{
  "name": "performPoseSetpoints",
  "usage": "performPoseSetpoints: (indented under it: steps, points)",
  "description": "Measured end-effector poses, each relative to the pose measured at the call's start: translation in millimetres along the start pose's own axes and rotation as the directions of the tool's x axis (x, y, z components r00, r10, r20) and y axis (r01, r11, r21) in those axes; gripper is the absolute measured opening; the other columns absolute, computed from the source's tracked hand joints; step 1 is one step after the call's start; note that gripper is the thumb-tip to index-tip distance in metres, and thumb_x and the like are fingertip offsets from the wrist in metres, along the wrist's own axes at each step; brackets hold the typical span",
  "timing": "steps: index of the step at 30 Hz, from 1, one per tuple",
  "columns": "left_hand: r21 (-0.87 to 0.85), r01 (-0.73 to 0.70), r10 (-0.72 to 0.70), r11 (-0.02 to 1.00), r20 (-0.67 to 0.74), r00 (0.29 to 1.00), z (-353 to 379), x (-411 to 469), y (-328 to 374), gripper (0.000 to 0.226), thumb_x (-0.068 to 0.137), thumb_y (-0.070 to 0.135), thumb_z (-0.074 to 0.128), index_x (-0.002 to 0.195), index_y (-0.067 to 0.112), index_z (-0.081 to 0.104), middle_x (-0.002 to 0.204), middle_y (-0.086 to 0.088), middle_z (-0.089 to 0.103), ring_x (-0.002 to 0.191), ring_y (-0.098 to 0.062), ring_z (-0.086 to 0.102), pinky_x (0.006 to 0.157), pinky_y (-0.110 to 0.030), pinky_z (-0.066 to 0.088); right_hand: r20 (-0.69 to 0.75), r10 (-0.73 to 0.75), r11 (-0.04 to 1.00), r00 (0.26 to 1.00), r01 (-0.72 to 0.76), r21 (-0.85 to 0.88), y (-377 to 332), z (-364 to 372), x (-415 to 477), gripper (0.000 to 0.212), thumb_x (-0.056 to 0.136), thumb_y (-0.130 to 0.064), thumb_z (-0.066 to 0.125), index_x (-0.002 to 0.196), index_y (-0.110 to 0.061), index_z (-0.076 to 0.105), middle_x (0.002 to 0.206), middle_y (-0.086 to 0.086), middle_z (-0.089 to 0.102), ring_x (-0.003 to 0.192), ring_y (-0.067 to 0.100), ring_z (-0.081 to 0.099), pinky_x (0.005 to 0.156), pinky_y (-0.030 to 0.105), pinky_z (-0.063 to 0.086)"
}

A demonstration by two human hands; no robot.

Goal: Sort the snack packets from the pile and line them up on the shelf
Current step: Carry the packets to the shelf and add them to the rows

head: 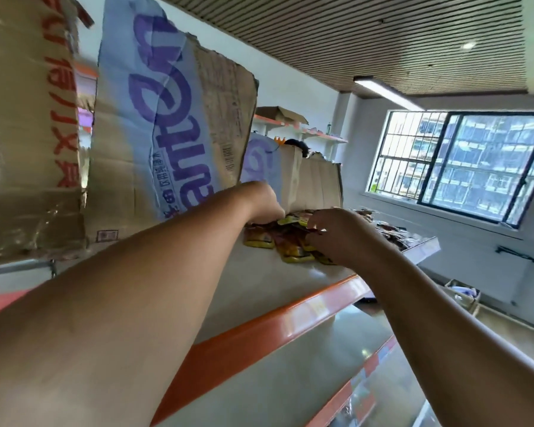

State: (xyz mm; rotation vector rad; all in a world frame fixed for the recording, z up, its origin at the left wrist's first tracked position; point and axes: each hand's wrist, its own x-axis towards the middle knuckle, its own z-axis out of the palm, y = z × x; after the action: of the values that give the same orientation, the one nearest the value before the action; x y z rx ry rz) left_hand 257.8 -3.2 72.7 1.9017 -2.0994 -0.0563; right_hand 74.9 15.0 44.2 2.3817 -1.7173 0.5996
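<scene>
Several yellow and red snack packets lie in a loose heap on the top shelf, which has an orange front edge. My left hand reaches over the heap's far side with its fingers curled down onto the packets. My right hand is at the heap's right side, fingers curled and pinching a packet's edge. Further along the shelf lies a darker pile of packets.
Flattened cardboard boxes with purple print stand along the shelf's back, and another brown one stands at the left. Lower orange-edged shelves sit below. A barred window is on the right wall, and a box sits on the floor.
</scene>
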Motion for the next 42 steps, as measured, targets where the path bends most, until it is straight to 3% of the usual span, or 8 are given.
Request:
performPoseSetpoints:
  steps: [4,12,17,21,29,34,37,42]
  points:
    - [0.114,0.08,-0.094,0.99,0.118,0.989,16,24,4,0.018,0.09,0.027,0.054,0.083,0.012,0.063,0.083,-0.009,0.064,0.065,-0.024,0.058,0.06,-0.029,0.043,0.221,-0.066,0.986,0.973,0.098,-0.135,-7,18,29,0.031,0.093,-0.05,0.055,0.087,-0.023,0.068,0.082,-0.003,0.064,0.079,0.023,0.062,0.074,0.035,0.053]
    - [0.043,0.327,-0.329,0.944,0.185,0.926,51,61,19,0.023,0.095,0.035,0.064,0.104,0.016,0.056,0.084,-0.007,0.052,0.088,-0.027,0.056,0.083,-0.033,0.046,0.394,-0.072,0.949,0.916,0.184,-0.256,-9,42,75,0.076,0.073,-0.077,0.055,0.131,-0.029,0.062,0.122,0.005,0.068,0.113,0.032,0.061,0.098,0.042,0.049]
    - [0.058,0.41,-0.413,0.91,0.064,0.908,68,67,11,0.033,0.091,0.042,0.065,0.105,0.012,0.064,0.087,-0.009,0.057,0.089,-0.027,0.061,0.082,-0.037,0.05,0.511,-0.182,0.952,0.84,0.281,-0.122,4,43,94,0.035,0.089,-0.053,0.065,0.11,-0.026,0.068,0.075,-0.006,0.068,0.062,0.013,0.062,0.057,0.025,0.042]
    - [0.207,0.44,-0.466,0.874,0.095,0.88,61,61,16,0.027,0.087,0.038,0.068,0.081,0.013,0.061,0.083,-0.009,0.058,0.073,-0.023,0.057,0.072,-0.037,0.046,0.545,-0.235,0.962,0.805,0.273,0.012,15,49,107,0.033,0.09,-0.05,0.068,0.074,-0.023,0.057,0.048,-0.006,0.06,0.059,0.014,0.056,0.055,0.028,0.041]
    - [0.252,0.49,-0.521,0.834,0.07,0.851,30,27,8,0.024,0.095,0.035,0.058,0.107,0.021,0.073,0.101,-0.004,0.07,0.087,-0.022,0.068,0.071,-0.034,0.059,0.511,-0.399,0.85,0.761,0.516,-0.106,-4,49,109,0.027,0.094,-0.046,0.059,0.101,-0.023,0.047,0.098,-0.001,0.047,0.102,0.025,0.049,0.105,0.043,0.045]
    - [0.341,0.56,-0.611,0.755,0.057,0.79,19,16,-9,0.022,0.093,0.027,0.053,0.096,0.014,0.07,0.092,-0.007,0.069,0.083,-0.026,0.067,0.062,-0.03,0.043,0.47,-0.51,0.801,0.72,0.597,-0.045,-24,53,111,0.032,0.092,-0.034,0.061,0.117,-0.013,0.061,0.086,-0.003,0.052,0.094,0.027,0.061,0.093,0.036,0.053]
    - [0.381,0.615,-0.694,0.69,0.109,0.712,16,11,-25,0.021,0.093,0.034,0.06,0.089,0.015,0.065,0.079,-0.006,0.063,0.063,-0.023,0.06,0.057,-0.029,0.044,0.375,-0.558,0.822,0.74,0.553,0.132,-22,50,122,0.014,0.1,-0.023,0.054,0.094,-0.012,0.056,0.075,0.0,0.051,0.065,0.017,0.052,0.056,0.026,0.042]
    - [0.288,0.723,-0.775,0.628,0.147,0.615,16,6,-40,0.037,0.091,0.04,0.07,0.119,0.017,0.068,0.103,-0.005,0.069,0.084,-0.022,0.068,0.073,-0.034,0.062,0.338,-0.517,0.854,0.787,0.499,0.145,-15,59,140,0.012,0.102,-0.022,0.053,0.095,-0.012,0.056,0.088,0.003,0.055,0.083,0.02,0.055,0.075,0.031,0.044]
